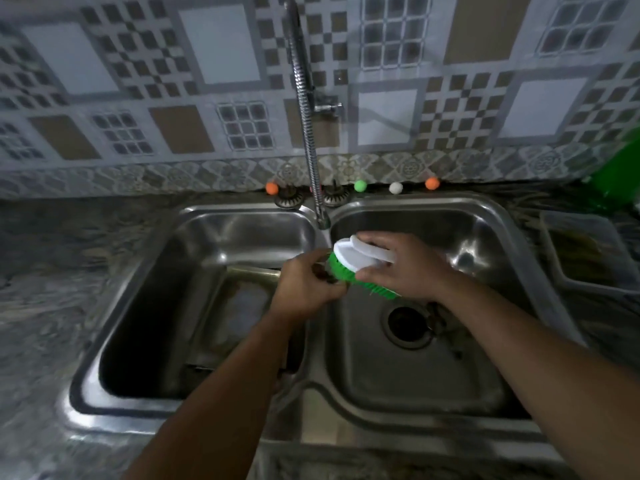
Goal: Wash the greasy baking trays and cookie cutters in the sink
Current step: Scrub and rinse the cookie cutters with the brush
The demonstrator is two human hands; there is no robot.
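Green bristles and a white handle mark the scrub brush, gripped by the right hand with its fingers curled over the handle, bristles facing down and left. The left hand meets it from the other side, its fingers curled round a small dark metal piece, probably a cookie cutter, pressed against the bristles; blur hides its shape. Both hands hover over the divider of a stainless steel double sink, just below the tip of a flexible chrome faucet that hangs from the wall.

In the left basin a baking tray lies flat on the bottom, partly hidden by the left forearm. The right basin shows a round drain and wet, smeared steel.

Along the sink's back edge sit four small balls: orange, green, white and orange. A clear plastic container rests on the dark mottled stone tabletop to the right, near something bright green at the frame edge. Patterned grey, white and tan tiles cover the wall behind.
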